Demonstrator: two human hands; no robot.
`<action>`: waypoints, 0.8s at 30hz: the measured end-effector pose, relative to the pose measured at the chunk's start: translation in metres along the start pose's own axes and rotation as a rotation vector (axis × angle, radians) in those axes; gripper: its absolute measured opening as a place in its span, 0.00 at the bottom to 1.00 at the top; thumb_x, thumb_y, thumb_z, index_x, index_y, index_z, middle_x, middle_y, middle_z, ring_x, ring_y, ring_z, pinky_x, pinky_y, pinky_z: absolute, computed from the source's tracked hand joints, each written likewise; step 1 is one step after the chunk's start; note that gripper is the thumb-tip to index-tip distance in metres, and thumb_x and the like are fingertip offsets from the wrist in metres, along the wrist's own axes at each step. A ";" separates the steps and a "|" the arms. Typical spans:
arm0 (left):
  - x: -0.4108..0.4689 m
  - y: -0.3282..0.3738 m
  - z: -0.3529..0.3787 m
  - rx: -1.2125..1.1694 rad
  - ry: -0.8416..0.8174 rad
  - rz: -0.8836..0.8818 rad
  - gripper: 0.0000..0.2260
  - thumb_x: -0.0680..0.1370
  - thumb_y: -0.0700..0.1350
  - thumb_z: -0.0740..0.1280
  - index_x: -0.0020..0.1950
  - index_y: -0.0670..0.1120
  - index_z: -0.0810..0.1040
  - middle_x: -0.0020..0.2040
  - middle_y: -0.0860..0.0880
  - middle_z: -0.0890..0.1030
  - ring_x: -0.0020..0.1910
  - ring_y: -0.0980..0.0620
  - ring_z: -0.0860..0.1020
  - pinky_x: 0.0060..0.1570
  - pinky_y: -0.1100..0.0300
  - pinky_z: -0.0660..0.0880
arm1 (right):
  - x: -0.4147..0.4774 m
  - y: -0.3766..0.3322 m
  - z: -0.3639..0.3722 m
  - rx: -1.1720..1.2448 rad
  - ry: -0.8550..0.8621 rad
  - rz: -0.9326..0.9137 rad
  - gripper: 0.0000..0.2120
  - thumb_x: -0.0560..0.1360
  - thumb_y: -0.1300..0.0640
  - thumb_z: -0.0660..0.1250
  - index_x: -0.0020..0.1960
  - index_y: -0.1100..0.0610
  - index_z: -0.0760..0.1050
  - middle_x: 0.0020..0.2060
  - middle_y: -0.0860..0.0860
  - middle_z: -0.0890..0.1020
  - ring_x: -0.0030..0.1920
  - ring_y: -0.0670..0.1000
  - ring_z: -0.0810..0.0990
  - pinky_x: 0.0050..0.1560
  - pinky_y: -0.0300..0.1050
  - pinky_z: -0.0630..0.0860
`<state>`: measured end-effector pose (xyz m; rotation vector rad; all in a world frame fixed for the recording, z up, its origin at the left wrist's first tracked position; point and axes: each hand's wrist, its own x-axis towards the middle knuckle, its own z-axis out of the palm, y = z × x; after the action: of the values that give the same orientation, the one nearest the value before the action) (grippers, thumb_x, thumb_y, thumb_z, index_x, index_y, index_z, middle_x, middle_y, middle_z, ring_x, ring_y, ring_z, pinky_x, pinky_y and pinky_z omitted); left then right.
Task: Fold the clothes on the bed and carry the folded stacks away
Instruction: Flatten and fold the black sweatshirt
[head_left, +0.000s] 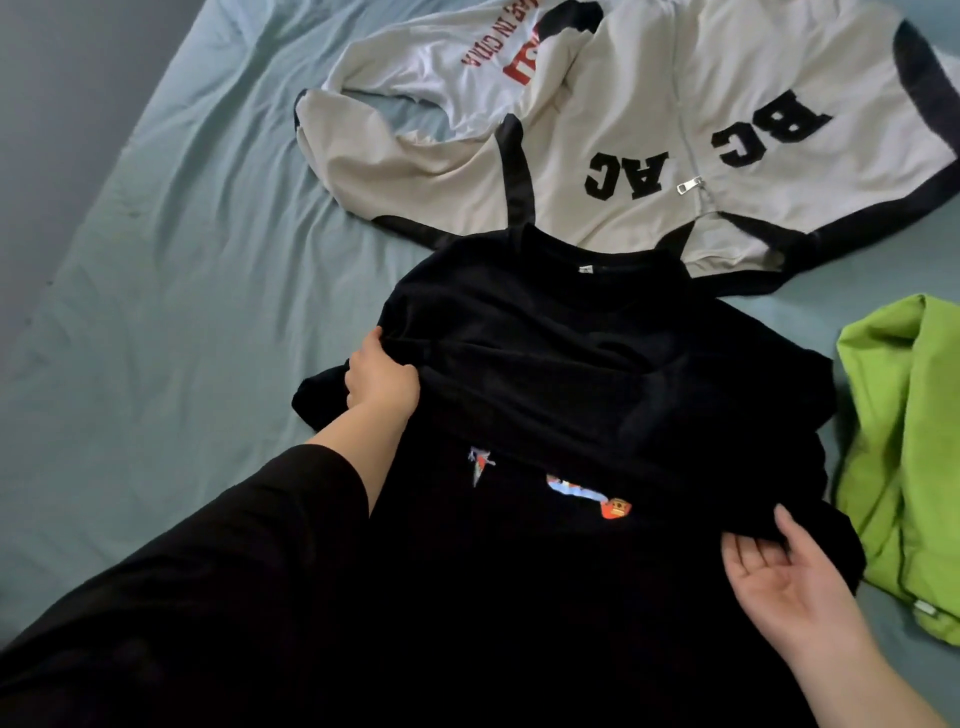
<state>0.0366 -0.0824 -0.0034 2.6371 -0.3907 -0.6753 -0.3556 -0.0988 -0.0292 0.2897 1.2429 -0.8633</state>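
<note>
wrinkled pale teal bed sheet (171, 291)

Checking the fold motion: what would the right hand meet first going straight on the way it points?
The black shirt: the right hand points up-left into its folded edge, seemingly touching it.

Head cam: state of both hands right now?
Left hand: grips the black shirt at its folded edge.
Right hand: open, palm up, fingertips under the shirt's fold.

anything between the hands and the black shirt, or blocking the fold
Nothing visible. The left hand grips the black shirt at its left edge; the right hand lies open at the folded edge. The pale jacket and green garment lie outside the fold.
</note>
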 end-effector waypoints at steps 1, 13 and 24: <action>-0.009 0.009 0.003 0.111 0.015 0.066 0.30 0.76 0.40 0.63 0.77 0.52 0.59 0.74 0.47 0.66 0.71 0.44 0.66 0.68 0.47 0.67 | 0.000 -0.002 0.000 -0.007 -0.016 0.005 0.08 0.77 0.57 0.66 0.56 0.51 0.77 0.50 0.49 0.85 0.54 0.48 0.82 0.59 0.48 0.75; -0.140 0.154 0.129 0.192 -0.534 0.790 0.27 0.76 0.63 0.63 0.71 0.53 0.70 0.68 0.54 0.75 0.67 0.53 0.72 0.66 0.57 0.69 | -0.003 -0.029 -0.012 0.002 -0.096 0.087 0.17 0.73 0.47 0.69 0.58 0.54 0.76 0.55 0.54 0.81 0.56 0.52 0.79 0.63 0.49 0.71; -0.192 0.234 0.215 0.488 -0.705 0.796 0.14 0.75 0.52 0.70 0.38 0.43 0.74 0.31 0.50 0.68 0.31 0.53 0.67 0.29 0.61 0.62 | -0.010 -0.031 -0.029 0.192 -0.097 0.112 0.29 0.72 0.56 0.70 0.71 0.56 0.66 0.59 0.55 0.76 0.63 0.55 0.73 0.57 0.50 0.74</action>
<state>-0.2747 -0.2859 0.0009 2.2027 -1.8656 -1.2917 -0.3992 -0.0970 -0.0216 0.4618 1.0456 -0.8905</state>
